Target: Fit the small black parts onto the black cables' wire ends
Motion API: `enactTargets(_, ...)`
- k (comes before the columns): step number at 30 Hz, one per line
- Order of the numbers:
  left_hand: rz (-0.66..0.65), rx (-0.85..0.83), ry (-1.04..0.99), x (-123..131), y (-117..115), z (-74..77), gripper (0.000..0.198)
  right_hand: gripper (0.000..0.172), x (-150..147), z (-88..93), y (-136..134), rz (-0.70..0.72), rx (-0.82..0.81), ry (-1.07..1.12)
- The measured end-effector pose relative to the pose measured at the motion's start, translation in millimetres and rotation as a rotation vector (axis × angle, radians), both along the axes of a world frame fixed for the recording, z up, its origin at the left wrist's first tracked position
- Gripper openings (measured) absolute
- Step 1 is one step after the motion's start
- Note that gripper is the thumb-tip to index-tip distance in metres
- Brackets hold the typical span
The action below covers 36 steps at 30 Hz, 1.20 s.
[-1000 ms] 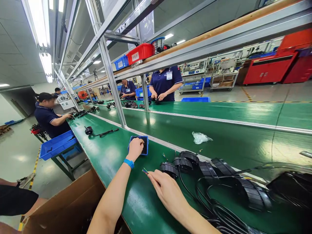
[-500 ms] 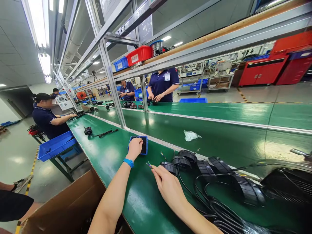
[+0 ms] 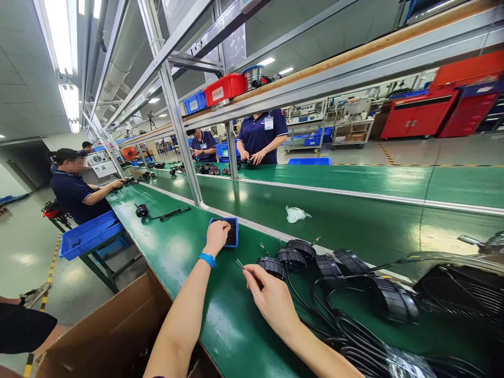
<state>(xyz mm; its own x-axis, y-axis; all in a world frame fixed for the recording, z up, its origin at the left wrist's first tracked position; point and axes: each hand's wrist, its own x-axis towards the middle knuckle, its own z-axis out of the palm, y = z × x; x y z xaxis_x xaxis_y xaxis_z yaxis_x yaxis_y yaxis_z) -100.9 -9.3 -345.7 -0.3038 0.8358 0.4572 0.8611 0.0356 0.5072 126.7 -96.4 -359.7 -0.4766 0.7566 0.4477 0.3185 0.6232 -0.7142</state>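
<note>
My left hand (image 3: 217, 236) reaches into a small blue bin (image 3: 237, 233) holding small black parts (image 3: 231, 237). Its fingers are curled together among them; what they pinch, if anything, is hidden. My right hand (image 3: 271, 296) pinches thin wires (image 3: 240, 263) between thumb and fingers, their tips sticking out toward the bin. The rest of those wires is concealed by the hand. Just beyond that hand, several round black housings (image 3: 291, 258) stand on the green bench, with short coloured wire ends poking up. Coils of black cable (image 3: 354, 336) lie to its right.
A metal post (image 3: 179, 126) rises behind the bin. A crumpled clear plastic bag (image 3: 297, 214) lies on the green belt. Farther left is a black part with cable (image 3: 142, 211). An open cardboard box (image 3: 106, 336) stands below the bench edge. Co-workers sit left and opposite.
The plastic bag has moved left along the belt. The wire tips in my right hand have shifted slightly. My left hand stays in the bin, and the view has turned a little.
</note>
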Motion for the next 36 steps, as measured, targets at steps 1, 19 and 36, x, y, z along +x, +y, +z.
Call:
enactTargets(1, -0.003, 0.014, -0.026, -0.1, -0.3, 0.7, 0.014, 0.033, -0.1, -0.5, -0.1, -0.002, 0.001, 0.018)
enactTargets(19, -0.301, 0.150, -0.969, 57.1, -122.5, -0.8, 0.024, 0.030, -1.9, -11.9, 3.3, -0.030, -0.088, 0.174)
enactTargets(36, -0.328, 0.177, -1.212, 64.7, -131.6, -4.3, 0.018, 0.028, -3.2, -16.8, 3.5, -0.005, -0.110, 0.214)
